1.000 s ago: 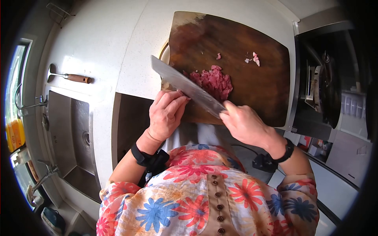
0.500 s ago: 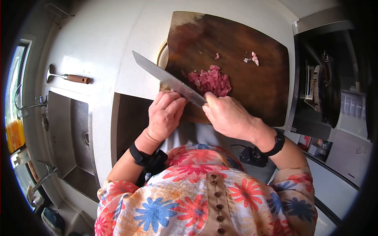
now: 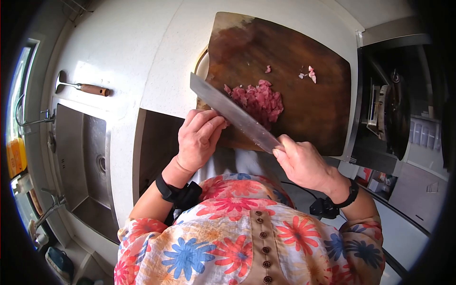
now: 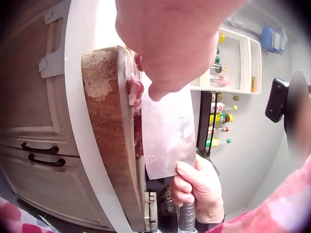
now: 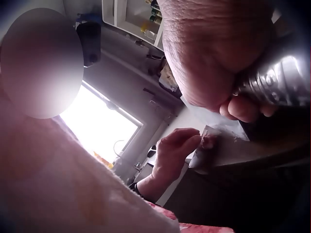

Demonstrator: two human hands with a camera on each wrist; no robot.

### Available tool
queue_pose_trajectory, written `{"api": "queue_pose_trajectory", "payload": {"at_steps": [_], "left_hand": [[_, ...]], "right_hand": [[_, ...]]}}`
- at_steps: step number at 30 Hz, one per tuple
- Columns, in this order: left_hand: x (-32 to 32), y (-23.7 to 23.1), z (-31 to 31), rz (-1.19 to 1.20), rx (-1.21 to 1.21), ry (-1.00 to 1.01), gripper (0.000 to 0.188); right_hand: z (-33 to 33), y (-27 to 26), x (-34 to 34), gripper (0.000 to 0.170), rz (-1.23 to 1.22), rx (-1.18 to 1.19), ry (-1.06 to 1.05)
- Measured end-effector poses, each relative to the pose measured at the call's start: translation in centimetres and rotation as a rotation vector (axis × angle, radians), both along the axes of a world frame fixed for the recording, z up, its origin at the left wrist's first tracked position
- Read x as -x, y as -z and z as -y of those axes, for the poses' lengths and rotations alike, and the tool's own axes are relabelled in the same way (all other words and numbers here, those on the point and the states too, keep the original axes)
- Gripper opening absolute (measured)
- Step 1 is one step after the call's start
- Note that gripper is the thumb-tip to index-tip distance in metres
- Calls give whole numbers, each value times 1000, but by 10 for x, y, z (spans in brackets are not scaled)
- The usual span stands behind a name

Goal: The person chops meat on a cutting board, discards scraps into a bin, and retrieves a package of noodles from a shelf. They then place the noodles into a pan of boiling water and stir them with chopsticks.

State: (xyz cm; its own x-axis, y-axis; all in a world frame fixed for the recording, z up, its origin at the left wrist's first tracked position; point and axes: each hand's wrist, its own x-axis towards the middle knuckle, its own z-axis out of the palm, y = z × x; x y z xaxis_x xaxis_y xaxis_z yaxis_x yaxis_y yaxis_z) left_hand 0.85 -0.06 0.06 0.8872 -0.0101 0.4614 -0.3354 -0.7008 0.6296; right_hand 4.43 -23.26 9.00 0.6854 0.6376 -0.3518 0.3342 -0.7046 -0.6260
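Note:
My right hand (image 3: 304, 164) grips the ridged metal handle (image 4: 187, 216) of a cleaver (image 3: 237, 114). Its broad blade slants over the near left part of a dark wooden cutting board (image 3: 313, 114). Curled fingers of my left hand (image 3: 197, 140) hold a piece of raw meat (image 4: 135, 92) at the board's near left edge, right against the blade. From above, the fingers and blade mostly hide that piece. Just beyond the blade lies a pile of chopped pink meat (image 3: 262, 100).
Farther back on the board are small whitish scraps (image 3: 311, 74) and a single meat bit (image 3: 268, 69). A round plate-like rim (image 3: 202, 66) shows under the board's left side. Left are a wooden-handled utensil (image 3: 92, 89) and a steel sink (image 3: 85, 156); a stove (image 3: 384, 104) stands right.
The right hand drew the cleaver leftward across the meat, then moved it back to the right, slightly past where it started. The left hand has stayed nearly in place.

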Motion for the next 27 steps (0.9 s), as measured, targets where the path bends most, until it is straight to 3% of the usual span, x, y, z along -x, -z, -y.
{"api": "queue_pose_trajectory", "payload": {"at_steps": [8, 11, 19, 27], "left_hand": [[-1, 3, 0, 44, -2, 13, 25], [-2, 3, 1, 40, -4, 11, 24], [5, 3, -2, 44, -17, 26, 25], [5, 5, -2, 30, -29, 23, 24]], "right_hand": [[-20, -2, -13, 16, -12, 59, -80], [-49, 19, -23, 16, 102, -70, -83], [-3, 6, -12, 16, 53, -29, -4], [-17, 6, -8, 15, 10, -8, -79]]}}
